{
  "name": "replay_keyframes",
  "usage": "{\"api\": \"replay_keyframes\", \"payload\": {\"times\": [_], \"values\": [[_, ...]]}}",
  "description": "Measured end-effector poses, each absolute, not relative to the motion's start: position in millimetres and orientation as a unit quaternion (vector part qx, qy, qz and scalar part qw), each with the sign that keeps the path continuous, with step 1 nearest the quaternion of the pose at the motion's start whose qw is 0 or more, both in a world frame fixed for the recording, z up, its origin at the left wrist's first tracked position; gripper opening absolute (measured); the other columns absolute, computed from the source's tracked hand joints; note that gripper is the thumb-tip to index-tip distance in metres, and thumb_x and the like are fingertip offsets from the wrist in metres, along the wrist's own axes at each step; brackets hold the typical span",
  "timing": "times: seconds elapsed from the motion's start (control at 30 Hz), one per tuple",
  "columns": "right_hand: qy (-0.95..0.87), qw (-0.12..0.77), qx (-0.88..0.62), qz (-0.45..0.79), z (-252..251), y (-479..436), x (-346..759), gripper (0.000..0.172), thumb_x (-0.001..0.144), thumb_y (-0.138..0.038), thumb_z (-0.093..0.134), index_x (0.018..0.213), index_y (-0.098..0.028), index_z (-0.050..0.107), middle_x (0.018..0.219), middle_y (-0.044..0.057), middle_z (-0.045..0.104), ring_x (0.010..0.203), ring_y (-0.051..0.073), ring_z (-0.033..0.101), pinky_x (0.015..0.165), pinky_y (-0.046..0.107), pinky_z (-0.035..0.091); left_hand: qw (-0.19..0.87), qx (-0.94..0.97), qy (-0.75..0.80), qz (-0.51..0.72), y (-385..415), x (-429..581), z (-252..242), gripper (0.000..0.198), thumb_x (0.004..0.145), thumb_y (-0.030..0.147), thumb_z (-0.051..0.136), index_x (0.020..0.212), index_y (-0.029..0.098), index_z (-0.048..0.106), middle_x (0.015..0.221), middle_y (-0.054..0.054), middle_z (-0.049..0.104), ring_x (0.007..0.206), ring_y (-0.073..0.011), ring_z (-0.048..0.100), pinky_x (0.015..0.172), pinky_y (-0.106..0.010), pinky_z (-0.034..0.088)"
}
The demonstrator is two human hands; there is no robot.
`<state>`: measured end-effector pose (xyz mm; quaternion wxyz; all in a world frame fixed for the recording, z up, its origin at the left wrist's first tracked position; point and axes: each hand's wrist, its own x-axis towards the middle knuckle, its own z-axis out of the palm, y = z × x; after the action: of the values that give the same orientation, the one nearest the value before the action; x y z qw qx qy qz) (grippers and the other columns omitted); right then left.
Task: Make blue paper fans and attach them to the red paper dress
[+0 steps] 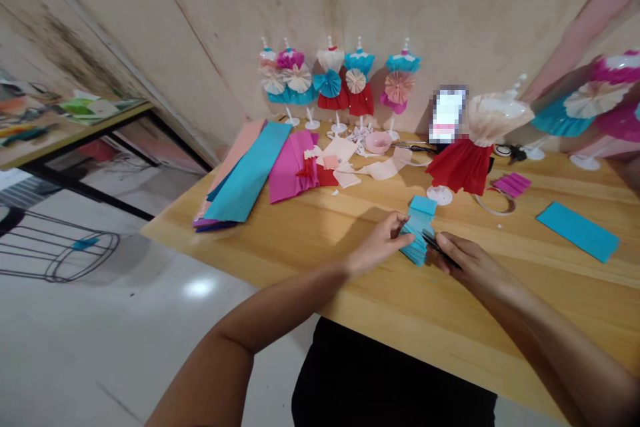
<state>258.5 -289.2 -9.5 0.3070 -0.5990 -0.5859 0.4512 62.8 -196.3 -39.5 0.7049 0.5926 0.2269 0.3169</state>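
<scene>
The blue paper is over the near part of the table, in front of a doll with a pale top and a red skirt. It has lots of thin folds, and a flatter part sticks up toward the doll. The left hand pinches the folds, with its thumb and fingers closed on them. The right hand has its fingers curled around black scissors. The tips of the scissors are right at the edge of the folds, but I can't tell if the blades are apart.

A flat blue card lies off to the right. A little purple piece is near the doll. Behind the hands, to the left, are pale scraps, a pink bowl and purple sheets. Next to those is a pile of long papers, with blue on top.

Five more dolls in frilly paper clothes stand in a row by the wall. A phone is propped up behind the red skirt.
</scene>
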Motion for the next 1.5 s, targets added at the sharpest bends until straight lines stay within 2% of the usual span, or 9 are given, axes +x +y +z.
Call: {"api": "replay_keyframes", "payload": {"times": [0.17, 0.23, 0.37, 0.47, 0.63, 0.9, 1.07, 1.3, 1.5], "values": [[-0.564, 0.327, -0.603, 0.460, -18.3, -290.0, 251.5, 0.051, 0.095, -0.065, 0.035, 0.075, -0.021, 0.050, 0.065, -0.001, 0.048, 0.057, 0.013, 0.039, 0.056, 0.030, 0.033, 0.697, 0.612, 0.197, 0.317, -202.3, 62.4, -37.5, 0.060, 0.087, 0.024, 0.065, 0.141, 0.024, 0.037, 0.120, -0.010, 0.062, 0.103, -0.0187, 0.064, 0.092, -0.036, 0.052], [-0.560, 0.327, -0.604, 0.463, -21.0, -290.0, 251.6, 0.051, 0.095, -0.065, 0.035, 0.074, -0.022, 0.049, 0.065, -0.001, 0.047, 0.056, 0.013, 0.039, 0.055, 0.030, 0.032, 0.675, 0.636, 0.187, 0.322, -202.6, 61.6, -37.0, 0.065, 0.089, 0.022, 0.063, 0.146, 0.028, 0.034, 0.130, -0.010, 0.058, 0.110, -0.0188, 0.062, 0.096, -0.036, 0.050], [-0.562, 0.326, -0.604, 0.461, -21.3, -289.0, 253.4, 0.051, 0.095, -0.066, 0.036, 0.073, -0.021, 0.049, 0.064, -0.001, 0.047, 0.055, 0.012, 0.039, 0.055, 0.030, 0.032, 0.630, 0.693, 0.197, 0.291, -201.0, 60.1, -36.6, 0.038, 0.092, 0.024, 0.057, 0.130, 0.022, 0.056, 0.131, -0.010, 0.060, 0.113, -0.0195, 0.060, 0.096, -0.034, 0.049], [-0.560, 0.320, -0.608, 0.462, -18.3, -288.3, 253.9, 0.053, 0.093, -0.068, 0.036, 0.076, -0.021, 0.051, 0.062, -0.001, 0.049, 0.053, 0.011, 0.039, 0.052, 0.029, 0.032, 0.591, 0.725, 0.206, 0.288, -199.9, 58.8, -36.0, 0.029, 0.093, 0.029, 0.057, 0.119, 0.018, 0.064, 0.124, -0.010, 0.064, 0.111, -0.0200, 0.061, 0.095, -0.033, 0.049], [-0.565, 0.308, -0.619, 0.449, -12.7, -288.6, 254.1, 0.056, 0.090, -0.072, 0.038, 0.080, -0.021, 0.055, 0.060, 0.001, 0.053, 0.053, 0.013, 0.044, 0.051, 0.029, 0.035, 0.552, 0.750, 0.220, 0.290, -198.4, 57.1, -35.1, 0.030, 0.093, 0.036, 0.058, 0.116, 0.018, 0.066, 0.116, -0.010, 0.064, 0.104, -0.0194, 0.062, 0.089, -0.032, 0.049], [-0.577, 0.299, -0.631, 0.424, -14.3, -288.9, 253.8, 0.055, 0.091, -0.071, 0.038, 0.078, -0.021, 0.055, 0.061, 0.001, 0.055, 0.057, 0.014, 0.049, 0.054, 0.028, 0.038, 0.597, 0.725, 0.212, 0.269, -196.2, 57.5, -37.9, 0.034, 0.090, 0.032, 0.062, 0.121, 0.018, 0.063, 0.122, -0.011, 0.063, 0.102, -0.0186, 0.063, 0.087, -0.031, 0.051], [-0.579, 0.294, -0.636, 0.417, -16.9, -288.5, 254.7, 0.055, 0.090, -0.072, 0.038, 0.079, -0.021, 0.056, 0.062, 0.001, 0.056, 0.059, 0.015, 0.051, 0.056, 0.029, 0.039, 0.577, 0.741, 0.210, 0.272, -195.5, 56.7, -34.9, 0.034, 0.089, 0.028, 0.064, 0.122, 0.020, 0.064, 0.122, -0.011, 0.061, 0.106, -0.0191, 0.061, 0.088, -0.030, 0.050], [-0.573, 0.301, -0.634, 0.422, -21.6, -288.9, 253.4, 0.052, 0.091, -0.070, 0.041, 0.078, -0.021, 0.056, 0.062, 0.001, 0.057, 0.061, 0.015, 0.052, 0.059, 0.030, 0.040, 0.597, 0.732, 0.201, 0.259, -197.4, 57.9, -34.6, 0.034, 0.088, 0.026, 0.064, 0.122, 0.018, 0.063, 0.119, -0.010, 0.060, 0.093, -0.0148, 0.061, 0.080, -0.027, 0.049], [-0.564, 0.298, -0.632, 0.440, -25.5, -288.2, 251.8, 0.051, 0.089, -0.070, 0.044, 0.080, -0.022, 0.056, 0.061, 0.001, 0.058, 0.059, 0.015, 0.052, 0.057, 0.030, 0.039, 0.596, 0.739, 0.182, 0.256, -197.4, 58.8, -38.0, 0.034, 0.087, 0.024, 0.065, 0.121, 0.019, 0.064, 0.119, -0.009, 0.060, 0.099, -0.0162, 0.061, 0.085, -0.029, 0.050]]}}
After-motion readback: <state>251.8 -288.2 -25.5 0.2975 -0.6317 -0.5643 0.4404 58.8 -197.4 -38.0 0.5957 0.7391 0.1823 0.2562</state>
